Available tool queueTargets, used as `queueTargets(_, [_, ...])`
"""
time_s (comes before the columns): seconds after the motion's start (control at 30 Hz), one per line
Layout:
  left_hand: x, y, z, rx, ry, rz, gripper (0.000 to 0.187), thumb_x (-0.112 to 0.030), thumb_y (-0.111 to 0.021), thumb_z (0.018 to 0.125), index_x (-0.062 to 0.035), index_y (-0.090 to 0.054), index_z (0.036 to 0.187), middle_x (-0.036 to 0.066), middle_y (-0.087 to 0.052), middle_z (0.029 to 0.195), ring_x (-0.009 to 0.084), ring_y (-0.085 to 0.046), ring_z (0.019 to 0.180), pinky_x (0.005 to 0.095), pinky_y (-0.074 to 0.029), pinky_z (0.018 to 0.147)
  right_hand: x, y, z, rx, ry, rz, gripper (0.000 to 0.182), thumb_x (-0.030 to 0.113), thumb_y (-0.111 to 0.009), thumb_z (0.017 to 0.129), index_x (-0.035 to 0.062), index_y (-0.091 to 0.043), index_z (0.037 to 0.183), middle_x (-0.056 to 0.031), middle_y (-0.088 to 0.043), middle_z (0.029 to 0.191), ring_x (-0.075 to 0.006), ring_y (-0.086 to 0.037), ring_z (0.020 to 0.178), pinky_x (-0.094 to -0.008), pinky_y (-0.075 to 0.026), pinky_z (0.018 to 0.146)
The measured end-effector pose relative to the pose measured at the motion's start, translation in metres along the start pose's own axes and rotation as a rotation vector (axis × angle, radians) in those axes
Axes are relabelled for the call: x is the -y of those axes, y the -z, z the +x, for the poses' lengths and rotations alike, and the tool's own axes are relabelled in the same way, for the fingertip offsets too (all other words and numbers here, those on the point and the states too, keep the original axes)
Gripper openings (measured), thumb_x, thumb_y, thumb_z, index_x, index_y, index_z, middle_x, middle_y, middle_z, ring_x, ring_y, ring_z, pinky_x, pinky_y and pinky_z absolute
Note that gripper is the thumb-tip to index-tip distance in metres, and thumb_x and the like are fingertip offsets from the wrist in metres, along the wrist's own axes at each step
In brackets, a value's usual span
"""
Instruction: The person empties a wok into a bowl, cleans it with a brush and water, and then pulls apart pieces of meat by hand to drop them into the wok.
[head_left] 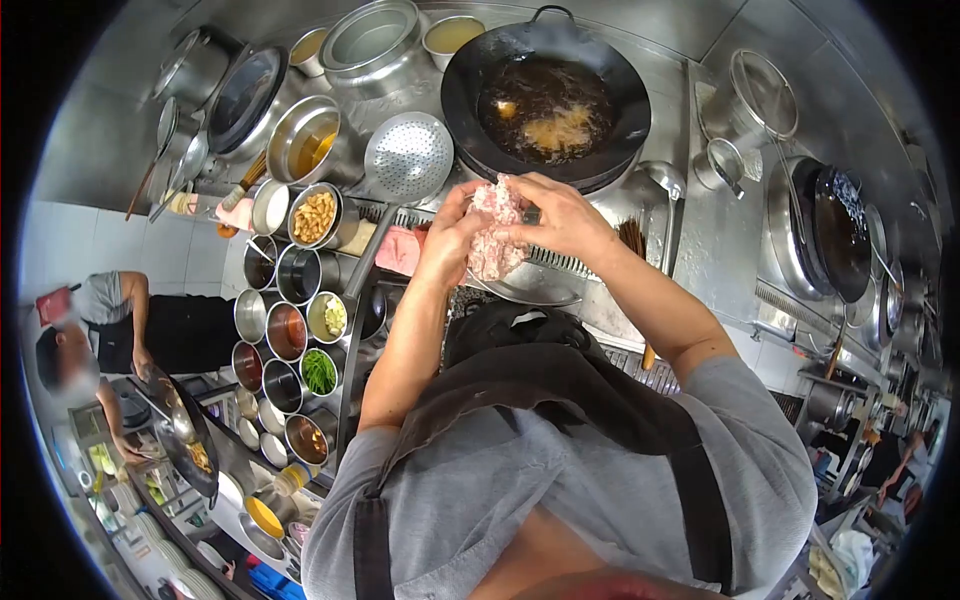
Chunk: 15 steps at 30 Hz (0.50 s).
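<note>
A lump of pale pink minced meat (pixel 497 245) is held up between my two hands, in front of the wok. My left hand (pixel 450 235) grips its left side with bent fingers. From the other side, the fingers of my right hand (pixel 562 213) curl over its top and right edge. Just beyond the hands sits a black wok (pixel 462 95) of dark oil, with a golden, foaming piece (pixel 560 132) frying in it. A perforated skimmer (pixel 409 157) lies beside the wok. Close to my left wrist is a pink cloth or sponge (pixel 399 249).
Several steel pots of seasonings (pixel 288 331) stand at the left, near a bowl of fried brown pieces (pixel 314 217). A ladle (pixel 662 180) rests right of the wok. Farther right is a second wok (pixel 842 235). A co-worker (pixel 150 320) handles a pan at far left.
</note>
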<state>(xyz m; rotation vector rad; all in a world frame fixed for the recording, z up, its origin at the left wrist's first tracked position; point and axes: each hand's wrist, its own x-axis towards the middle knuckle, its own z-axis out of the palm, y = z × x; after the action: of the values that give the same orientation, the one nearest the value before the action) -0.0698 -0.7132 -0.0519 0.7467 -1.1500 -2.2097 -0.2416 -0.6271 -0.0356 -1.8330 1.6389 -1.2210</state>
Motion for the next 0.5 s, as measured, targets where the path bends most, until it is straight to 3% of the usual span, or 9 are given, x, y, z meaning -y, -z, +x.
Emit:
queueTargets(0.07, [0.006, -0.001, 0.003, 0.040, -0.060, 0.100, 0.033, -0.002, -0.055, 0.083, 0.0005, -0.051, 0.116, 0.011, -0.061, 0.104, 0.0171, -0.061, 0.092, 0.0301, -0.051, 0.080, -0.009, -0.001, -0.007, 0.035, -0.040, -0.001, 0.054, 0.019, -0.073, 0.075, -0.0024, -0.055, 0.120, -0.0131, -0.063, 0.098, -0.0225, -0.062, 0.082, -0.0290, -0.050, 0.063])
queueTargets(0.13, [0.004, -0.006, 0.003, 0.057, -0.043, 0.078, 0.028, -0.003, -0.058, 0.086, 0.0003, -0.052, 0.112, 0.009, -0.063, 0.101, 0.0148, -0.062, 0.089, 0.0283, -0.050, 0.078, -0.005, 0.005, -0.008, 0.023, -0.068, 0.053, 0.047, 0.016, -0.072, 0.076, -0.0033, -0.057, 0.116, -0.0104, -0.064, 0.089, -0.0178, -0.062, 0.075, -0.0280, -0.049, 0.063])
queueTargets(0.2, [0.002, -0.011, 0.002, 0.065, -0.030, 0.049, 0.025, -0.002, -0.057, 0.085, 0.0017, -0.053, 0.109, 0.009, -0.063, 0.098, 0.0131, -0.061, 0.086, 0.0265, -0.050, 0.077, -0.008, 0.003, -0.013, 0.027, -0.317, 0.385, 0.036, 0.018, -0.071, 0.075, -0.0025, -0.060, 0.103, -0.0114, -0.063, 0.078, -0.0169, -0.061, 0.067, -0.0308, -0.049, 0.064])
queueTargets(0.33, [0.007, -0.013, 0.001, 0.108, -0.018, 0.045, 0.023, -0.002, -0.058, 0.085, 0.0011, -0.055, 0.107, 0.008, -0.064, 0.096, 0.0124, -0.062, 0.084, 0.0263, -0.050, 0.075, -0.009, 0.000, -0.024, 0.009, -0.294, 0.294, 0.030, 0.013, -0.069, 0.077, -0.0024, -0.060, 0.100, -0.0080, -0.062, 0.071, -0.0126, -0.057, 0.063, -0.0280, -0.047, 0.061])
queueTargets(0.4, [0.010, -0.015, -0.001, 0.088, -0.014, 0.027, 0.022, -0.001, -0.057, 0.084, 0.0002, -0.056, 0.106, 0.007, -0.064, 0.095, 0.0123, -0.062, 0.083, 0.0260, -0.051, 0.075, -0.012, -0.001, -0.028, -0.008, -0.351, 0.418, 0.016, 0.005, -0.064, 0.082, -0.0013, -0.061, 0.096, -0.0020, -0.060, 0.069, -0.0044, -0.052, 0.056, -0.0212, -0.043, 0.048])
queueTargets(0.43, [0.012, -0.012, 0.001, 0.085, -0.016, 0.028, 0.022, -0.001, -0.057, 0.084, 0.0002, -0.056, 0.106, 0.007, -0.064, 0.095, 0.0123, -0.062, 0.083, 0.0260, -0.051, 0.075, -0.012, 0.001, -0.030, -0.006, -0.349, 0.419, 0.016, 0.005, -0.064, 0.082, -0.0013, -0.061, 0.096, -0.0020, -0.060, 0.069, -0.0044, -0.052, 0.056, -0.0212, -0.043, 0.048])
queueTargets(0.5, [0.014, -0.006, 0.004, 0.052, -0.055, 0.083, 0.026, -0.001, -0.055, 0.082, -0.0013, -0.055, 0.108, 0.009, -0.064, 0.094, 0.0153, -0.063, 0.084, 0.0278, -0.052, 0.076, -0.012, 0.010, -0.033, -0.039, -0.538, 0.809, 0.010, 0.004, -0.060, 0.083, -0.0010, -0.061, 0.092, -0.0027, -0.059, 0.063, -0.0055, -0.050, 0.045, -0.0206, -0.040, 0.040])
